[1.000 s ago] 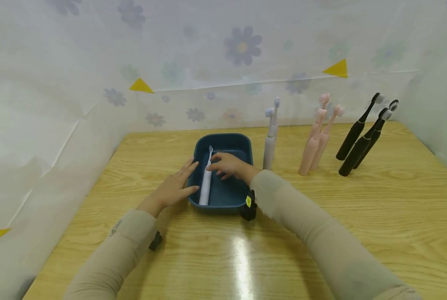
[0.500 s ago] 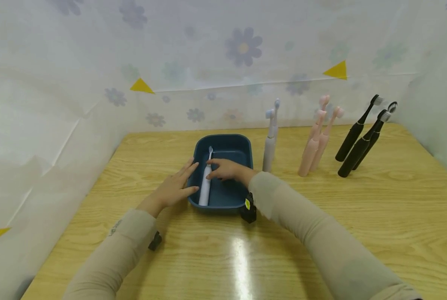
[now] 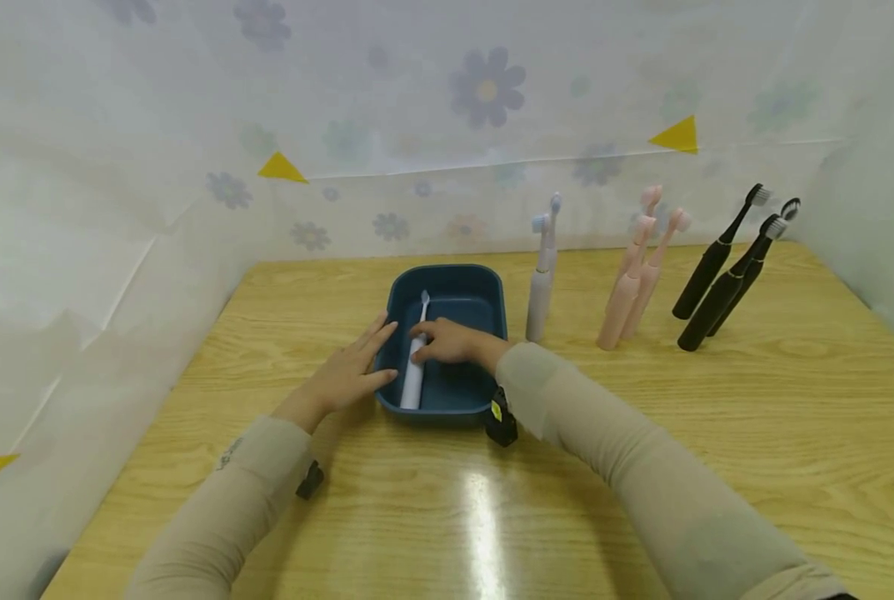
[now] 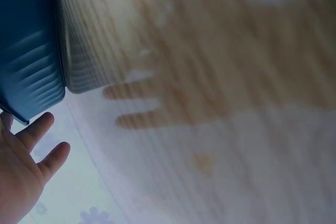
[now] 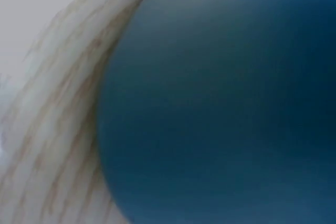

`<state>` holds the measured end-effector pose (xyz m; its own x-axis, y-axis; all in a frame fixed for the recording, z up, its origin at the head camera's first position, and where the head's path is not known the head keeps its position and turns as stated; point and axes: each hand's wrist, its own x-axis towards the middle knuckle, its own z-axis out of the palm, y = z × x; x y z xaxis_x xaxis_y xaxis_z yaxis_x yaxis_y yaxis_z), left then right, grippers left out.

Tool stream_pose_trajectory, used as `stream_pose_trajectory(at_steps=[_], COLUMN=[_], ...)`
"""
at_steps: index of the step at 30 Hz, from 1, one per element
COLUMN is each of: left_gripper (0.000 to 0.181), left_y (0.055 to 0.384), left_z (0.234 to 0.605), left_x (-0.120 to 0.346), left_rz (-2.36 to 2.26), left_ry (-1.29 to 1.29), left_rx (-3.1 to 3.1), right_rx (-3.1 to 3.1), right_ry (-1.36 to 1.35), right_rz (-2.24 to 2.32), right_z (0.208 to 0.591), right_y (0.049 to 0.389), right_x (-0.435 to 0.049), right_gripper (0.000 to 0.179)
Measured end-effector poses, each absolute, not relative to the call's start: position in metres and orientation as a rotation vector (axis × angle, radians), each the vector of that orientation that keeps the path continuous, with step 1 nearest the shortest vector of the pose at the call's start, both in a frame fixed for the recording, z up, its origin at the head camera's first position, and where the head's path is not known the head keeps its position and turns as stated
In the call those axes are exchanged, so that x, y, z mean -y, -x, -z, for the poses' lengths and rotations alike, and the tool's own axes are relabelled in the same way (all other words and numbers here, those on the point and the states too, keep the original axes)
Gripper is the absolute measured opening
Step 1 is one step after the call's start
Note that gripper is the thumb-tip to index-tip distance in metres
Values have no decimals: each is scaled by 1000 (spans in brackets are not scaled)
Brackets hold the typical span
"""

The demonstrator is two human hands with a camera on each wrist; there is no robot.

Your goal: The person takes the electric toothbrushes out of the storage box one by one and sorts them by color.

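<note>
A white electric toothbrush (image 3: pixel 412 384) lies lengthwise along the left side of a dark blue tray (image 3: pixel 447 415), its brush head toward the back. My right hand (image 3: pixel 450 342) reaches into the tray from the right, forefinger and thumb curled around the upper part of the handle. The right wrist view is filled by the blurred tray wall (image 5: pixel 210 108); that hand's fingers are hidden there. My left hand (image 3: pixel 349 375) lies with straight, spread fingers against the tray's left side. In the left wrist view, spread fingers of the left hand (image 4: pixel 21 177) show beside the tray's ribbed wall (image 4: pixel 31 72).
Right of the tray stand light grey electric toothbrushes (image 3: pixel 539 304), then pink ones (image 3: pixel 619 308), then black ones (image 3: pixel 709 312) farthest right. All stand upright on the wooden table (image 3: pixel 417 517). A flower-patterned white sheet (image 3: pixel 387 100) hangs behind the table.
My right hand has lowered onto the white toothbrush and closed its fingers around the handle. The toothbrush has shifted very slightly right within the tray. My left hand stays in place.
</note>
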<state>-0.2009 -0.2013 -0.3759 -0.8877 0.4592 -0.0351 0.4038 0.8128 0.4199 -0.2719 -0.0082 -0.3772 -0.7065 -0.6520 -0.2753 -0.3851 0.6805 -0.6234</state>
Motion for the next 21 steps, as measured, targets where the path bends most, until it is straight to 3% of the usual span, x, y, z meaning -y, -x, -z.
stream_pose_trajectory(at_steps=[9,21], left_gripper=[65,65], left_y=[201,201], left_z=[375,377], left_x=[201,201], left_rz=[-621,-627], left_ry=[-678,-679], left_rx=[-2858,-2867], right_rx=[-2523,-2491], right_ry=[768,620], right_rz=[758,890], right_z=[380,377], right_y=[270,265], right_x=[9,8], right_gripper=[32,30])
